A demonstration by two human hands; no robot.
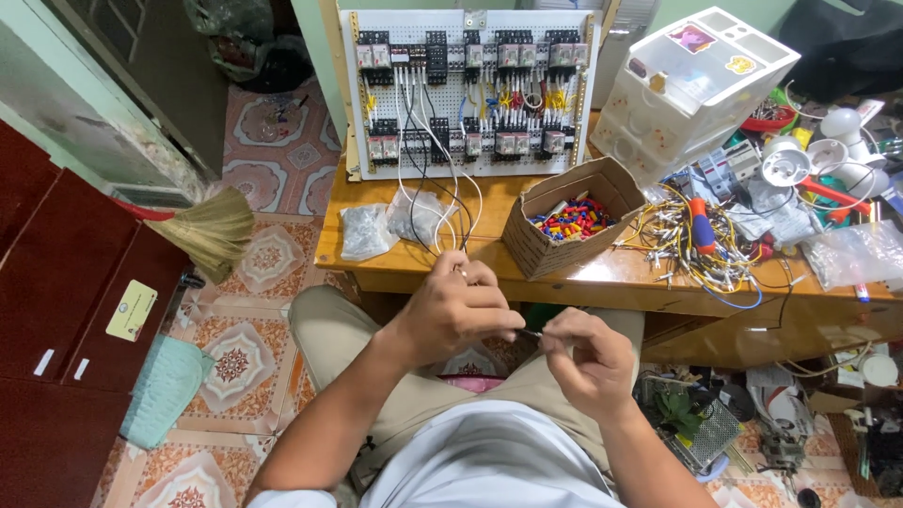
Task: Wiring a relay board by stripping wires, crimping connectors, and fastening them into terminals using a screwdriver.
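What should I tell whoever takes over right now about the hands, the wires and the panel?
Left hand: closed around a bundle of white and black wires that run up to the panel.
Right hand: fingers pinch a small dark piece at a wire end, tip to tip with the left hand, over the lap.
Panel stands upright at the back of the table, its rows of relays partly wired.
Box of coloured sleeves sits open right of the wires; two bags lie to their left; a heap of loose yellow wires lies further right.
Done: several wires are on the panel. Left: the ends in hand hang unconnected.
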